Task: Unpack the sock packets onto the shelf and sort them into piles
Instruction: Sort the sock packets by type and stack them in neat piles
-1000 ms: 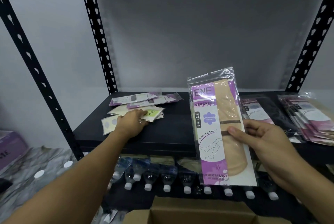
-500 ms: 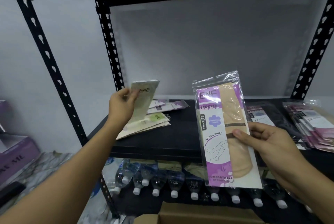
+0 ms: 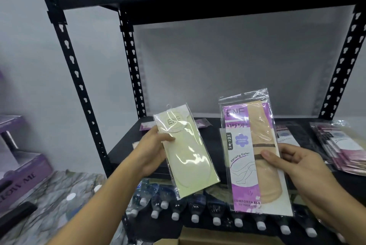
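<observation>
My left hand holds a pale yellow-green sock packet upright in front of the black shelf. Beside it, my right hand grips a purple-and-beige stocking packet by its right edge. Both packets are raised side by side, facing me. A pile of purple packets lies on the shelf at the far right. A dark packet lies behind my right hand. A few packets show at the shelf's left, mostly hidden by my left hand.
A row of capped water bottles lies on the lower level under the shelf. A cardboard box edge sits at the bottom. Purple boxes stand at the left on a marbled floor. Black perforated uprights frame the shelf.
My left hand lifted a pale packet off the left pile and brought it rightward and toward me, next to the stocking packet. The right hand stayed nearly still.
</observation>
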